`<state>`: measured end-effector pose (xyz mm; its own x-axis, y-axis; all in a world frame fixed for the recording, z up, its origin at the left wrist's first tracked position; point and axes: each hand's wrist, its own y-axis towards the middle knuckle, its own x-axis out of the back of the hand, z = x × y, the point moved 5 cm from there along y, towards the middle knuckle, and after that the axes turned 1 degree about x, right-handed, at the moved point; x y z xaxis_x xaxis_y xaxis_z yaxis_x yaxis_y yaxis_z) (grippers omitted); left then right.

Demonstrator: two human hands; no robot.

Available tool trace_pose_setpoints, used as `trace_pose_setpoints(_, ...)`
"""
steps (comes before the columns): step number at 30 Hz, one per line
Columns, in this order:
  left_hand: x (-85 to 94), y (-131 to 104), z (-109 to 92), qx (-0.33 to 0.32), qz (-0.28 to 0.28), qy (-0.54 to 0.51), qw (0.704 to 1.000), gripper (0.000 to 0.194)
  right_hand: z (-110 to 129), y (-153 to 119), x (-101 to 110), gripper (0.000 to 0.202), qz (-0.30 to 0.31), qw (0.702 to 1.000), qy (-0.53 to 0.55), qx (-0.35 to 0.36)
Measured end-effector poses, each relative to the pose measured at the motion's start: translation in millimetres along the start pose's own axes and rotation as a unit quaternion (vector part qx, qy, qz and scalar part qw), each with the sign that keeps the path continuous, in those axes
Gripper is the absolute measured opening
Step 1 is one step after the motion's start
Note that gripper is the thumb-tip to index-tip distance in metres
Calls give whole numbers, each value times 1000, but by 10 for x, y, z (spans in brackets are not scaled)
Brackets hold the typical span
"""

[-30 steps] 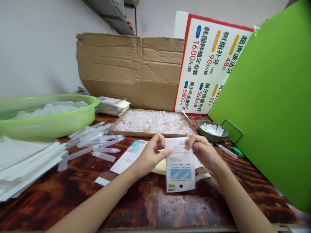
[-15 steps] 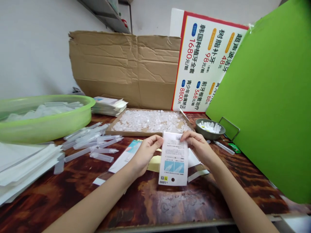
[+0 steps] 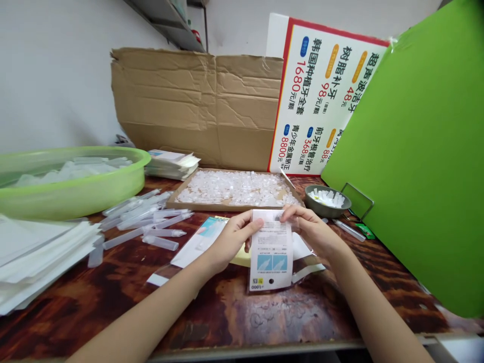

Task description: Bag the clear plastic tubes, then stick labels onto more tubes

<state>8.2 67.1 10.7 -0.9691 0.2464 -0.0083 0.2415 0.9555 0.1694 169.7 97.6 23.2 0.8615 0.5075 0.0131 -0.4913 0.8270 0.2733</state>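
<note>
A white printed packet [image 3: 271,252] in clear plastic, with two blue pictures and a small round hole, is held upside down above the table. My left hand [image 3: 236,234] grips its upper left edge, thumb across the front. At the upper right corner, the fingers of my right hand [image 3: 308,224] pinch the packet. Beneath and behind my hands lie a yellow piece [image 3: 242,257], a blue-and-white card [image 3: 206,232] and a clear plastic bag with a white strip [image 3: 310,269]. What is inside the packet cannot be made out.
Several translucent tubes [image 3: 162,233] lie left of my hands, beside a green basin [image 3: 128,186] of similar pieces. White sheets [image 3: 45,257] are stacked at left. Behind stands a cardboard tray [image 3: 223,207] of small clear parts; a grey bowl [image 3: 327,209] holds white pieces. A green board [image 3: 423,166] borders the right.
My left thumb has slid farther in over the packet's front. The packet has shifted slightly down, and the right hand still pinches its upper right corner.
</note>
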Motion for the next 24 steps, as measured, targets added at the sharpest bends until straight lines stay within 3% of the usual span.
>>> trace_pose_setpoints(5, 120, 25, 2, 13, -76, -81, 994, 31, 75, 11, 55, 8, -33, 999, 28, 25)
trace_pose_setpoints(8, 178, 13, -26, -35, -127, -23, 991, 29, 65, 34, -12, 11, -72, 996, 37, 35)
trace_pose_setpoints(12, 80, -39, -33, -81, -101, 73, 989, 30, -46, 40, -245, 40, -94, 996, 6, -3)
trace_pose_setpoints(15, 3, -69, -27, -85, -74, 88, 990, 32, -99, 25, -306, 48, -147, 989, 19, -23)
trace_pose_setpoints(19, -33, -63, -48, -84, -55, 70, 992, 28, -81, 25, -276, 49, -162, 983, 85, -34)
trace_pose_setpoints(24, -3, -30, -39, -81, -70, 28, 994, 26, -65, 29, -173, 34, -188, 970, 145, -45)
